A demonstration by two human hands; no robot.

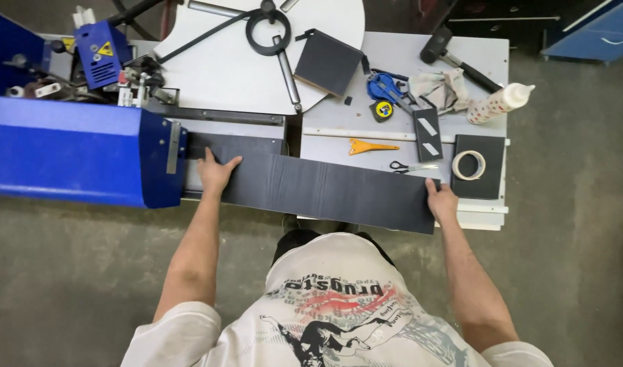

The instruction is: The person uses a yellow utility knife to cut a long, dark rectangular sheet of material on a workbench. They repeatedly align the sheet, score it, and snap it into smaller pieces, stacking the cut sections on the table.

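The long dark panel [325, 187] vanishes leftward into the blue machine [74, 153], left hand [216, 173] spread flat, right hand [442, 202] seemingly gripping its end.

At the left of the frame the blue machine housing [74, 153] walls off the dark panel [325, 187]. Above the panel, scissors [410, 165], an orange scraper [369, 146] and a tape roll [468, 164] crowd the worktop [393, 58]. Bare floor [576, 204] lies open at right.
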